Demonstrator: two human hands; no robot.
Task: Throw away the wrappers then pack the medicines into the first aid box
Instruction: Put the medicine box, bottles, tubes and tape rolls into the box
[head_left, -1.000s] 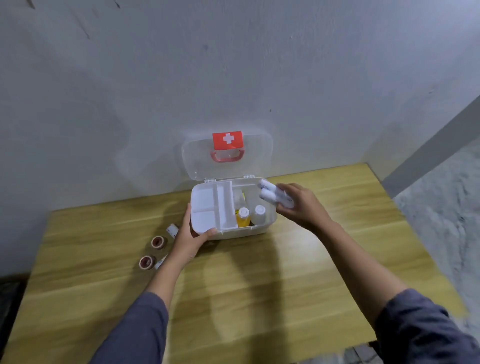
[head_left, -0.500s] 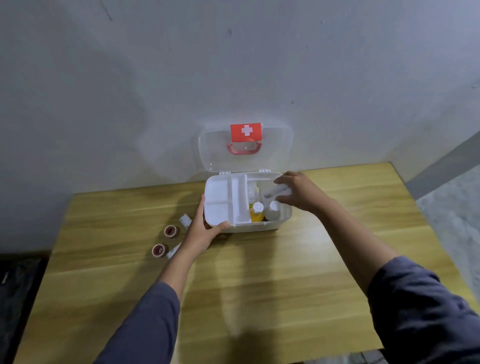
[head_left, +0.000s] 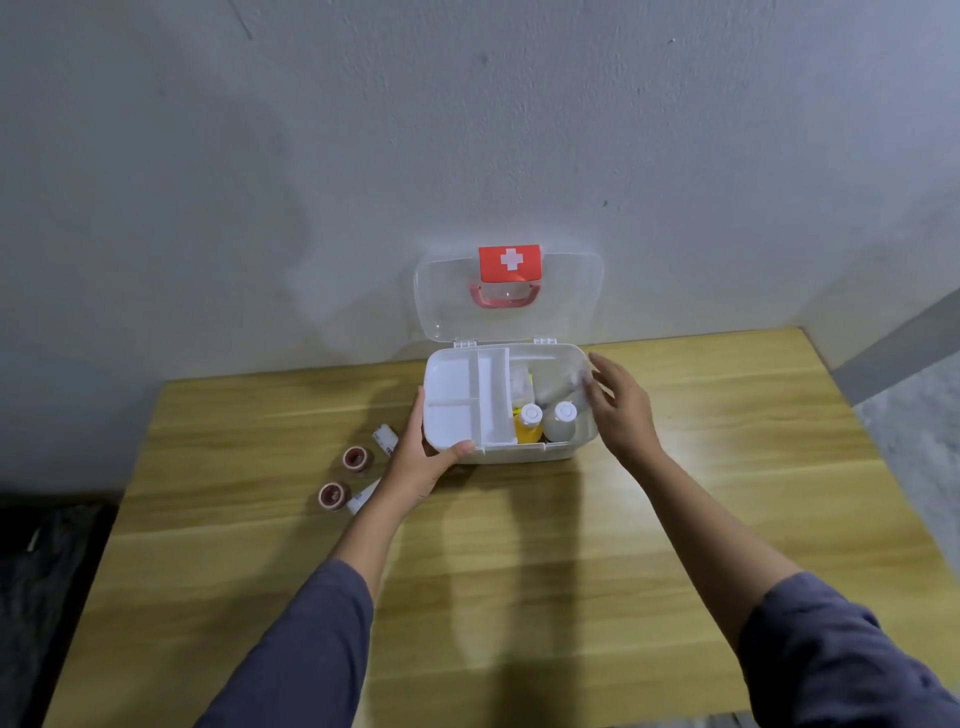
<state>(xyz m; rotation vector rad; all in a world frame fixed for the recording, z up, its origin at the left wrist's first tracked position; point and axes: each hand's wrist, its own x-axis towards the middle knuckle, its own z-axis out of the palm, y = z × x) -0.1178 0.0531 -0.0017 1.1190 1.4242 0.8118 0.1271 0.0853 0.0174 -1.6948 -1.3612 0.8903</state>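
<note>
— First aid box stands open in the middle of the frame, on the wooden table, yes?
— Yes. The left hand grips its front left corner. The right hand is beside the right wall, fingers spread, holding nothing.
— And the medicines?
— Two bottles stand inside. Two tape rolls lie at the left, on the table.

L hand reaches fwd from 7 o'clock, forearm bare, dark sleeve pushed to elbow; thumb hooked up front, fingers wrapped round the side, closed in a grip. R hand comes in from 5 o'clock, palm down, fingers spread & loose, holding nothing, sleeve bunched mid-forearm.
</note>
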